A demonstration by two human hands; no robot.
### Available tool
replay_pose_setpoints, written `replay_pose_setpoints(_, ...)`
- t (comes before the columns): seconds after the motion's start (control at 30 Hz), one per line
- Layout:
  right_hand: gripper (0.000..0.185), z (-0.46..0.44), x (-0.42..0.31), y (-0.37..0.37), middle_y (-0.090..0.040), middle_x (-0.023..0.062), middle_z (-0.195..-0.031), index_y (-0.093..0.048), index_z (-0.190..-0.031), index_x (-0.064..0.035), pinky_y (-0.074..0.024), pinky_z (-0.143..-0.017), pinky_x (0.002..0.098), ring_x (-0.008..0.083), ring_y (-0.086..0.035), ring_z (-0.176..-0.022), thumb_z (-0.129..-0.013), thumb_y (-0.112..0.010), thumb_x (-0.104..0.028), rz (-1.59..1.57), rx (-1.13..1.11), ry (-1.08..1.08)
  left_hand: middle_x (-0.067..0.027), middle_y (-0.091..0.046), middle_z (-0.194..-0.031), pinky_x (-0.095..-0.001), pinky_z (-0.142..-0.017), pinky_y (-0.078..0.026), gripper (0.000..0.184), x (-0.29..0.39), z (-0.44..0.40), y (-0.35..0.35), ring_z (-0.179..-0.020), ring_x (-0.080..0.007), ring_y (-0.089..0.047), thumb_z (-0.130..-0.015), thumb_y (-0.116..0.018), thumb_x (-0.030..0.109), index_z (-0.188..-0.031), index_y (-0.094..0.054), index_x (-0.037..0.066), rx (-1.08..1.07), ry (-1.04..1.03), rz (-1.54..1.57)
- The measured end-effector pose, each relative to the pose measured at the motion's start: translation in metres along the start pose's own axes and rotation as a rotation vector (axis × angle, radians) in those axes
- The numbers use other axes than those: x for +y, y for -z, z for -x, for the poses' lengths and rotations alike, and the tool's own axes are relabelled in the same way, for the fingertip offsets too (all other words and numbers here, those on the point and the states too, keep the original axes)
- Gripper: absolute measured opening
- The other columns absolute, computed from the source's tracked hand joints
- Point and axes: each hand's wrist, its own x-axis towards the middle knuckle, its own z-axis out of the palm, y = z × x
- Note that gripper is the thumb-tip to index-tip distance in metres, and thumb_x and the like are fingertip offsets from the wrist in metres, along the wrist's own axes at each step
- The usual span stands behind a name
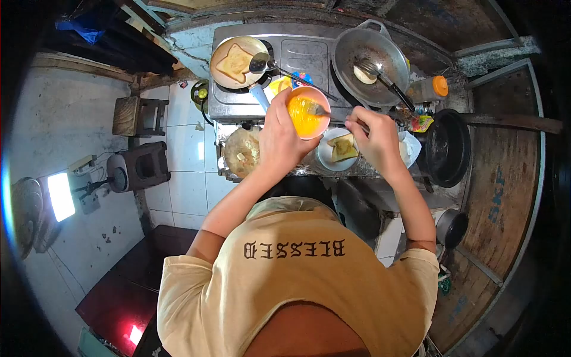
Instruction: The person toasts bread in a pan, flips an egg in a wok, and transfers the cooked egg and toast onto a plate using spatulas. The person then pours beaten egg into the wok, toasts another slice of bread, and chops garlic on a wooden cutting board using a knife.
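Observation:
My left hand (282, 138) is wrapped round a pink bowl (324, 127) of beaten yellow egg. Pinched in my right hand (376, 135) is the handle of a fork, whose head (316, 110) dips into the egg. At the upper left, a slice of bread (235, 63) lies in a frying pan (217, 76) on the stove, and a black-handled spatula (285, 72) rests across the pan's rim. Below my hands, a white plate (326, 159) holds another slice of bread (343, 149) with a browned or greenish surface.
A wok (389, 53) with a slotted turner (383, 77) and something pale stands at the stove's right. Beyond it are an orange-lidded jar (439, 86) and a black basin (449, 149). A round board (238, 152) with small pieces lies left of the plate.

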Motion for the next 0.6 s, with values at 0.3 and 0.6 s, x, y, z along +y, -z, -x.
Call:
replay_pose_setpoints(0.3,0.004,0.001,0.009,-0.006,-0.058,0.0134,-0.063,-0.056,-0.072,-0.0044,-0.0422,-0.052,0.0363,0.0317,-0.057,-0.060,-0.071,-0.059,-0.008,-0.070,-0.057,-0.020,-0.0201,-0.043,-0.120,-0.0374,-0.088,-0.042,0.088,0.000,-0.005,0.000,-0.109,-0.0344,-0.047,-0.058,-0.077,0.022,-0.125,-0.028,-0.004,0.026,-0.045,0.013)
replay_pose_setpoints(0.6,0.004,0.003,0.002,-0.005,-0.058,0.0145,-0.064,-0.054,-0.070,-0.0030,-0.0416,-0.050,0.0372,0.0336,-0.056,-0.059,-0.070,-0.058,-0.003,-0.040,0.150,0.078,-0.0225,-0.042,-0.120,-0.0385,-0.090,-0.040,0.087,0.006,-0.005,0.000,-0.108,-0.0365,-0.046,-0.057,-0.077,0.020,-0.123,-0.028,-0.005,0.043,-0.013,-0.010)
